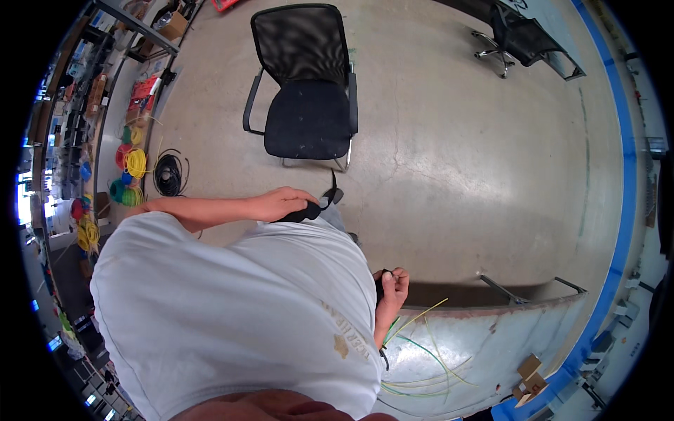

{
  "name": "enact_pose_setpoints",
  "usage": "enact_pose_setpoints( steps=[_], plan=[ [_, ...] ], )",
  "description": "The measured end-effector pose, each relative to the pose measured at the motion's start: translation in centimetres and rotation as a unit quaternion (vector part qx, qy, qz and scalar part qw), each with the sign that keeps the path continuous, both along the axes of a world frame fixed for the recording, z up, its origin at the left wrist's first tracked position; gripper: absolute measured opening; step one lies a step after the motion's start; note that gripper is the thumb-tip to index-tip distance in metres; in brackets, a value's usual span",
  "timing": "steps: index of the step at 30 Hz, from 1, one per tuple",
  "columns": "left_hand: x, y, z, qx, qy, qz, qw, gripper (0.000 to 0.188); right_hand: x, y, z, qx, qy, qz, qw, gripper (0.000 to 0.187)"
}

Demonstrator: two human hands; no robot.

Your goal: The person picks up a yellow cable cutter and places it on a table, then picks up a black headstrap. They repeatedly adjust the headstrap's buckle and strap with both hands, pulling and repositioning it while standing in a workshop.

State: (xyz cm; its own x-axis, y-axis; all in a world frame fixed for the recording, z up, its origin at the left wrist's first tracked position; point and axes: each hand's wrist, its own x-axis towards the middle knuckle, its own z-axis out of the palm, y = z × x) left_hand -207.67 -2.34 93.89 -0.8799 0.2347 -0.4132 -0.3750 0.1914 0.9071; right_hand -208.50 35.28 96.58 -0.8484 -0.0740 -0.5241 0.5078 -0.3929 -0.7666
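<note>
My left hand [282, 203] is at the front of my waist, closed over a wide black band [303, 213]. From that band a narrow black strap [332, 188] sticks out, its loose end pointing away from me. At my right hip, my right hand [394, 286] has its fingers and thumb pressed together on a black strap piece [380, 288]. A white shirt [246, 288] covers my body, so I cannot tell whether both black pieces join behind it.
A black mesh armchair [307, 119] stands ahead; another chair [519, 38] is far right. A worktable [512, 344] by my right side bears loose green and yellow wires [428, 351]. Shelves line the left, with yellow coils [135, 162] and a black cable coil [168, 174] beside them.
</note>
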Motion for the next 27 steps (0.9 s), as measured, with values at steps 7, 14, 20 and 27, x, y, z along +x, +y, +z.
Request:
enact_pose_setpoints(
  steps=[7, 14, 20, 27],
  plan=[
    [-2.8, 0.8, 3.3, 0.382, -0.273, 0.184, 0.863, 0.040, 0.0, 0.3, -0.5, -0.009, -0.013, -0.018, 1.000, 0.021],
    [-2.8, 1.3, 3.4, -0.126, 0.086, -0.132, 0.979, 0.054, -0.7, 0.1, -0.3, 0.004, -0.007, 0.011, 1.000, 0.022],
    [-1.7, 1.4, 1.8, 0.287, -0.176, 0.241, 0.910, 0.035, -0.7, 0.4, -0.4, 0.009, -0.002, 0.021, 1.000, 0.021],
    [-1.0, 1.2, 0.7, 0.306, -0.209, 0.243, 0.896, 0.042, -0.8, 0.3, 0.2, 0.001, -0.005, 0.036, 0.999, 0.019]
  ],
)
